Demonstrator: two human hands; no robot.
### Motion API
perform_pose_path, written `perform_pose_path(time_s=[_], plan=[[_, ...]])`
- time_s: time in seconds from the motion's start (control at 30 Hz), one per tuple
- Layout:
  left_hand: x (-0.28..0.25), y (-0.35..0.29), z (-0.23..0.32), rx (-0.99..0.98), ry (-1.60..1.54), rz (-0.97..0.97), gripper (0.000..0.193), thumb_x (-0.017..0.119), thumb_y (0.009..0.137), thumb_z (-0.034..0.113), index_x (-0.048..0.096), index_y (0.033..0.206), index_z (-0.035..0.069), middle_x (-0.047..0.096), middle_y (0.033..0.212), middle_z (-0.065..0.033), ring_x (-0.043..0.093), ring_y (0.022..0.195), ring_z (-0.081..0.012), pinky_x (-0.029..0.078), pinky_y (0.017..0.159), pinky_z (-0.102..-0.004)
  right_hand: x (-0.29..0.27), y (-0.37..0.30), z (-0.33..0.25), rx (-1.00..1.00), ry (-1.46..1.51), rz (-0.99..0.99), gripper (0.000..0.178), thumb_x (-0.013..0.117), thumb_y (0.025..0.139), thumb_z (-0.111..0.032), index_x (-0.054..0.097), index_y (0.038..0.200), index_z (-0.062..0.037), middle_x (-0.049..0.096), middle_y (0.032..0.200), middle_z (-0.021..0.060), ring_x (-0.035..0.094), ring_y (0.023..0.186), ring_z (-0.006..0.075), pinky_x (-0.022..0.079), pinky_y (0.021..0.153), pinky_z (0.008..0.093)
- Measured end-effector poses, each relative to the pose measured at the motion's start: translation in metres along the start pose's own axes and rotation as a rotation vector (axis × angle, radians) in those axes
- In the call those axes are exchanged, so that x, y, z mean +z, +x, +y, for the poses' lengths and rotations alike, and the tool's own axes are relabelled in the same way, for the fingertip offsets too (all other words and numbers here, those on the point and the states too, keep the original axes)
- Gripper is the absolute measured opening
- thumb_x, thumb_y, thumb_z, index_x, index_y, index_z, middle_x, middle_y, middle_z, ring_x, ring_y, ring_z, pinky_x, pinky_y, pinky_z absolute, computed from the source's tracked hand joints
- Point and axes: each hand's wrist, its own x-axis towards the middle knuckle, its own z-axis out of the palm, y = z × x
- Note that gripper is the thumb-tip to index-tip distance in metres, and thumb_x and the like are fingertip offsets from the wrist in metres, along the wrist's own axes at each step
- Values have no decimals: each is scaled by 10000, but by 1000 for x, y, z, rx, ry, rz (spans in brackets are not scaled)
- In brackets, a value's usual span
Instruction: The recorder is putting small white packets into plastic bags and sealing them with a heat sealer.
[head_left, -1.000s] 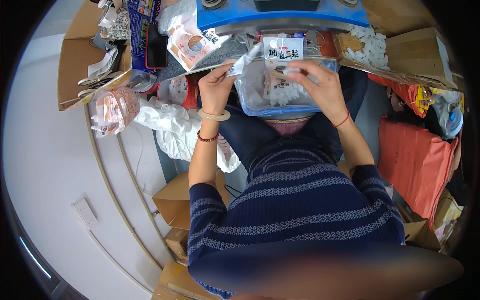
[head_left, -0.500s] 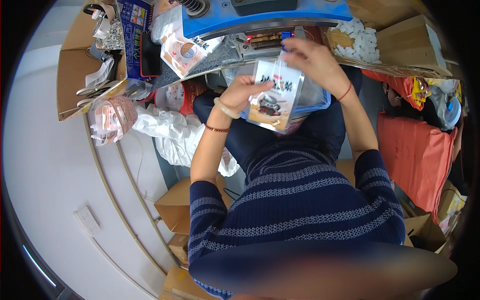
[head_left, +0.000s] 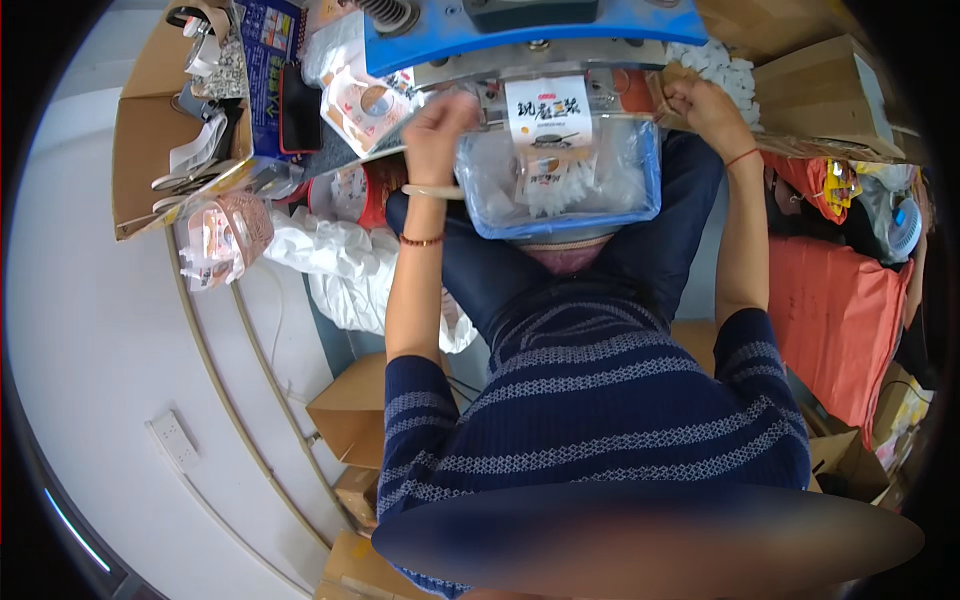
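Observation:
A printed white-and-tan pouch [head_left: 548, 115] lies at the front of a blue machine [head_left: 640, 30], its lower part hanging over a blue-rimmed basin [head_left: 652, 190]. Neither hand touches this pouch. My left hand [head_left: 440, 122] is to the left of it, smeared by motion, so its fingers do not show clearly. On the right, my right hand [head_left: 708, 115] is at the table edge beside a heap of small white plastic pieces [head_left: 722, 75]. Its fingers are curled together; whatever they might hold is too small to name.
More printed pouches [head_left: 362, 105] lie left of the machine, near a dark phone [head_left: 300, 110]. A cardboard box [head_left: 140, 140] with tape rolls stands far left, another box [head_left: 815, 90] at right. White sheeting [head_left: 345, 270] hangs below. Red sacking [head_left: 830, 320] lies right.
The pouch has left my hands and now lies at the machine's front. My left hand has moved up and left, and my right hand right, to the white pieces.

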Motion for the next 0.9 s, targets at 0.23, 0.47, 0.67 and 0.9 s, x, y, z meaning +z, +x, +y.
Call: perform_pose_path(time_s=[0.23,0.47,0.67,0.9], plan=[[-48,-10,-48,651,1129,-91,616,715,803,199,457,1331,13,437,1414,-215,355,1365,-359,244,1130,-496,9,8,2,-89,-146,-25,98,595,811,-19,620,905,-7,644,817,187,629,760,329,477,660,378],[-47,-11,-42,797,1037,82,383,596,741,-50,643,1110,42,652,1155,-115,597,1113,-303,475,953,-407,-4,26,28,-129,175,-458,69,612,801,2,584,865,4,578,707,62,531,659,133,449,631,281],[-53,-10,-31,725,961,56,303,601,776,-60,685,1051,33,695,1038,-106,657,990,-250,507,874,-348,-13,11,12,-56,312,-335,144,643,839,-62,609,971,-19,604,762,39,556,713,111,466,673,254],[-10,-56,27,19,36,-53,209,695,820,-23,707,1029,-37,699,908,-37,580,756,-58,473,711,-195,-7,-39,-88,47,713,160,226,646,903,-147,630,1109,-56,659,943,59,596,848,99,474,751,233]])
